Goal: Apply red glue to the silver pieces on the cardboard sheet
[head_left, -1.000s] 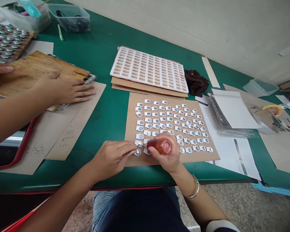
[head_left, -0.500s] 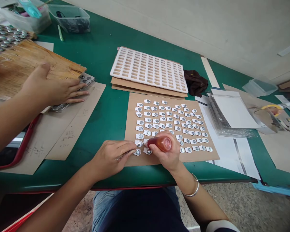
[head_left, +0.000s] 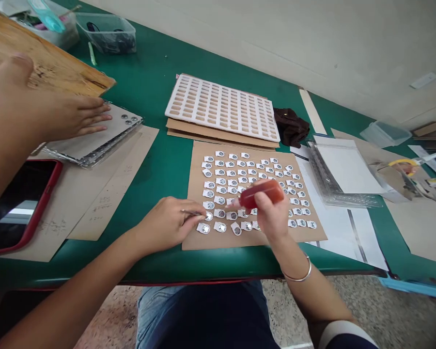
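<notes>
Rows of small white tags with round metallic centres (head_left: 221, 227) lie on a brown cardboard sheet (head_left: 194, 243). My left hand (head_left: 170, 220) pinches slim metal tweezers (head_left: 192, 212), its fingertips at a tag near the sheet's left edge. Wrapped around a red squeeze bottle (head_left: 263, 192), my right hand (head_left: 274, 215) holds it tilted above the lower middle rows. The bottle's pale nozzle points left and down, apart from my left hand. My right hand and the bottle hide several tags.
Behind the sheet lies a white slotted tray (head_left: 223, 104) on cardboard. Left, a co-worker's hand (head_left: 65, 114) is by a wooden board (head_left: 69, 68) above a clear-edged panel. A red-cased phone (head_left: 39, 208) lies nearer. Papers and clear plastic trays (head_left: 330, 186) are at right.
My right hand has lifted the bottle up and right, away from my left hand, uncovering several tags. My left hand stays nearly in place. The co-worker's hand and wooden board have shifted left and up.
</notes>
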A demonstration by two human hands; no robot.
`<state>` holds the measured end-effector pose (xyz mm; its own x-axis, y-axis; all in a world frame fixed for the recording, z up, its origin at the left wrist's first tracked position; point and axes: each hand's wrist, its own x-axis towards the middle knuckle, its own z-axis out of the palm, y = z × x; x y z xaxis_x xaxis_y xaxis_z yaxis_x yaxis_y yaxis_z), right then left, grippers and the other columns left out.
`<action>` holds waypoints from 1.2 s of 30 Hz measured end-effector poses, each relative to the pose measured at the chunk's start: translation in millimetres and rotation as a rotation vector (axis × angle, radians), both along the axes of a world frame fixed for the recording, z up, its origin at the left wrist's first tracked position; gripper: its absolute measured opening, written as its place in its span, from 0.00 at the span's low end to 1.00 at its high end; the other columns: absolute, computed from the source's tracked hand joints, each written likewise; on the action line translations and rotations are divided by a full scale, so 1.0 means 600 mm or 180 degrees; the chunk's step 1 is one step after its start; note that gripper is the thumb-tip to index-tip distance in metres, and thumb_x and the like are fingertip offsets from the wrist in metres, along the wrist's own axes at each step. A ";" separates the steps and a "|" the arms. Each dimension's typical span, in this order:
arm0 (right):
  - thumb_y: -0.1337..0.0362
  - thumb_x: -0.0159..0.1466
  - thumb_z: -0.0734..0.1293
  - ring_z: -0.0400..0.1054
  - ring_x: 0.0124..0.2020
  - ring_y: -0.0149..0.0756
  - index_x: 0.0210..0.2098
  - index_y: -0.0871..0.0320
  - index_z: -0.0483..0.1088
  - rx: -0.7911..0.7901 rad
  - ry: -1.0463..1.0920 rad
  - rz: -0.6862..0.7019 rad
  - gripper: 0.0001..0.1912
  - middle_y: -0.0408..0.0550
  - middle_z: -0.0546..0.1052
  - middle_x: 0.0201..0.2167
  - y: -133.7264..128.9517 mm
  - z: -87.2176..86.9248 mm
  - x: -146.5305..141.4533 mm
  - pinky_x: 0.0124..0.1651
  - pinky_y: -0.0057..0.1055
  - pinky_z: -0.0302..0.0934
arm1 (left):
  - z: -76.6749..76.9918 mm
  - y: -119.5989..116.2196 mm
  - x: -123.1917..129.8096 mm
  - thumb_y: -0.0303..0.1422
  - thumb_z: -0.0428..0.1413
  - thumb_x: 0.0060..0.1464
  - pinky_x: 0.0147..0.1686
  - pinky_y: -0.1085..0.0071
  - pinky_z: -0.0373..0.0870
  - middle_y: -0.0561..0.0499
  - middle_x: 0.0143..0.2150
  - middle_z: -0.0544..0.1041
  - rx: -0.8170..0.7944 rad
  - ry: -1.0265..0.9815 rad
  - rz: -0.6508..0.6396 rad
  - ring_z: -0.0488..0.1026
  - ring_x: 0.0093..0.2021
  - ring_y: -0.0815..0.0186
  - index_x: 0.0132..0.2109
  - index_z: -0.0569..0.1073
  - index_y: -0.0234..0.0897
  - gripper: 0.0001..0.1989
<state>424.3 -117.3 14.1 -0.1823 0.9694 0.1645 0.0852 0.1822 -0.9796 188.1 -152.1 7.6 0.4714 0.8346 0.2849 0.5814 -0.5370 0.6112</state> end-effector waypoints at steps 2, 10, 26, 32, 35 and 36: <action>0.50 0.60 0.62 0.73 0.24 0.35 0.41 0.54 0.60 -0.0214 0.0181 0.0125 0.16 0.44 0.72 0.27 0.020 0.013 0.004 0.15 0.27 0.62 | 0.009 0.014 0.000 0.30 0.52 0.56 0.28 0.72 0.73 0.52 0.36 0.80 -0.0102 0.0078 -0.0125 0.77 0.33 0.65 0.35 0.78 0.38 0.10; 0.53 0.53 0.70 0.71 0.26 0.34 0.34 0.56 0.66 -0.0231 0.0149 0.0198 0.16 0.42 0.72 0.26 0.010 -0.036 -0.014 0.25 0.31 0.68 | 0.002 0.031 -0.006 0.31 0.54 0.55 0.28 0.76 0.73 0.53 0.37 0.80 -0.0539 -0.0073 -0.0098 0.77 0.35 0.67 0.26 0.77 0.37 0.11; 0.61 0.52 0.72 0.70 0.29 0.35 0.34 0.55 0.68 0.0362 -0.0111 0.0167 0.12 0.43 0.74 0.28 -0.004 -0.044 -0.028 0.33 0.34 0.65 | 0.000 0.021 -0.008 0.35 0.52 0.57 0.39 0.75 0.74 0.51 0.40 0.80 -0.1005 -0.0226 0.0051 0.76 0.39 0.66 0.38 0.79 0.37 0.11; 0.61 0.52 0.72 0.69 0.29 0.35 0.33 0.55 0.68 0.0394 -0.0191 0.0172 0.12 0.43 0.73 0.27 -0.003 -0.043 -0.028 0.33 0.33 0.65 | -0.002 0.021 -0.008 0.34 0.52 0.57 0.38 0.75 0.73 0.52 0.40 0.79 -0.1016 -0.0240 0.0041 0.76 0.38 0.67 0.38 0.79 0.37 0.11; 0.62 0.52 0.72 0.69 0.29 0.34 0.33 0.55 0.68 0.0454 -0.0219 0.0189 0.11 0.42 0.73 0.27 -0.002 -0.041 -0.029 0.32 0.33 0.64 | -0.002 0.021 -0.008 0.34 0.52 0.57 0.39 0.75 0.73 0.52 0.40 0.79 -0.1008 -0.0226 0.0059 0.76 0.39 0.67 0.38 0.79 0.37 0.11; 0.62 0.52 0.72 0.69 0.29 0.34 0.33 0.55 0.68 0.0480 -0.0220 0.0201 0.11 0.42 0.73 0.27 -0.001 -0.041 -0.029 0.32 0.32 0.64 | -0.002 0.021 -0.008 0.34 0.52 0.57 0.39 0.75 0.73 0.52 0.40 0.79 -0.1011 -0.0222 0.0061 0.76 0.39 0.67 0.38 0.79 0.37 0.11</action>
